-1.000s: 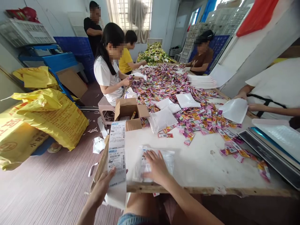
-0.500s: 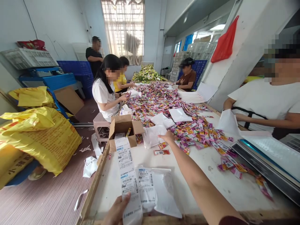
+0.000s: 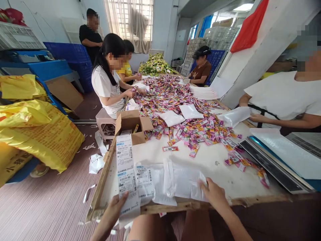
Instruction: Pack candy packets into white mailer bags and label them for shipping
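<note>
A long strip of printed shipping labels point(image 3: 124, 157) runs from the cardboard box point(image 3: 137, 138) to the table's near edge. My left hand point(image 3: 115, 205) pinches its lower end between thumb and fingers. With fingers closed on its right end, my right hand point(image 3: 212, 193) grips a filled white mailing bag point(image 3: 187, 182), which lies flat and partly covers another white bag point(image 3: 160, 192). Left of these, a bag with a label on it point(image 3: 144, 182) touches the strip. One small candy-like packet point(image 3: 170, 148) lies alone beyond the bags.
A large heap of purple and orange packets point(image 3: 173, 92) covers the table's middle, with two white bags point(image 3: 172, 118) on it. Right stands a dark flat device point(image 3: 268, 164). Co-workers sit along both sides; one at right holds a white bag point(image 3: 234, 116). Yellow sacks point(image 3: 40, 134) stand left.
My right hand has drawn a white bag from beside the heap to the near edge, over the other bags. My left hand still holds the label strip.
</note>
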Demonstrator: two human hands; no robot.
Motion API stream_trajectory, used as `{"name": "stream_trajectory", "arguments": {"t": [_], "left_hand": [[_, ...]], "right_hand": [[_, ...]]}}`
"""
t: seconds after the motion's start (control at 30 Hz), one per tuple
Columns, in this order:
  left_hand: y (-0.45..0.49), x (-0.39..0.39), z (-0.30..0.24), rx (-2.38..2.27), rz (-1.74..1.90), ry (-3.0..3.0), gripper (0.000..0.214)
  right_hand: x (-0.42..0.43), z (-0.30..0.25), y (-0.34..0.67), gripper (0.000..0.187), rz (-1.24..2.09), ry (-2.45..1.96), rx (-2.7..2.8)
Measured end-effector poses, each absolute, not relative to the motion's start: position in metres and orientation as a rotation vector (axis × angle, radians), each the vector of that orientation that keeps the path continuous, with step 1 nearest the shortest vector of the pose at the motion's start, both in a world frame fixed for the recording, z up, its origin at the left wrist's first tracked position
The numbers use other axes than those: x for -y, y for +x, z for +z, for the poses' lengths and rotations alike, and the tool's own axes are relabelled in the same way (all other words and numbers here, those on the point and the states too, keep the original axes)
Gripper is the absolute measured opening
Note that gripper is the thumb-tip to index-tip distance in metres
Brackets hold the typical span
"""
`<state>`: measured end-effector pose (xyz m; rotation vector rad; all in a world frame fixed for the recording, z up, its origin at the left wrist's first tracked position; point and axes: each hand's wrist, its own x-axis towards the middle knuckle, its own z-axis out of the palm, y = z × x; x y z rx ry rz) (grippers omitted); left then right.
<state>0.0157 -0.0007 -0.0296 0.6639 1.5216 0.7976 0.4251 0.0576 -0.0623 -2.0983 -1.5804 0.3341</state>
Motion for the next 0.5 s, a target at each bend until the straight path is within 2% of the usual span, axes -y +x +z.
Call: {"name": "stream_trajectory", "arguments": {"t": [0.07, 0.13, 0.23, 0.33, 0.43, 0.5], "left_hand": [[0.019, -0.001, -0.034, -1.506, 0.799, 0.711, 0.05], [0.02, -0.002, -0.036, -1.486, 0.814, 0.748, 0.048], [0.019, 0.0, -0.028, -1.51, 0.912, 0.793, 0.045], [0.022, 0.006, -0.008, -1.502, 1.07, 0.818, 0.045], [0.036, 0.016, 0.011, -1.362, 1.182, 0.881, 0.045], [0.047, 0.023, 0.017, -1.303, 1.133, 1.01, 0.038]], "right_hand": [[-0.049, -0.067, 0.41, 0.051, 0.09, -2.065, 1.684], [-0.058, -0.06, 0.384, 0.056, 0.021, -1.854, 1.864], [-0.077, -0.043, 0.341, 0.058, 0.246, -1.628, 2.245], [-0.079, -0.027, 0.311, 0.06, 0.508, -1.63, 2.433], [-0.063, -0.002, 0.29, 0.055, 0.679, -1.49, 2.282], [-0.048, 0.017, 0.275, 0.062, 0.867, -1.257, 2.103]]}}
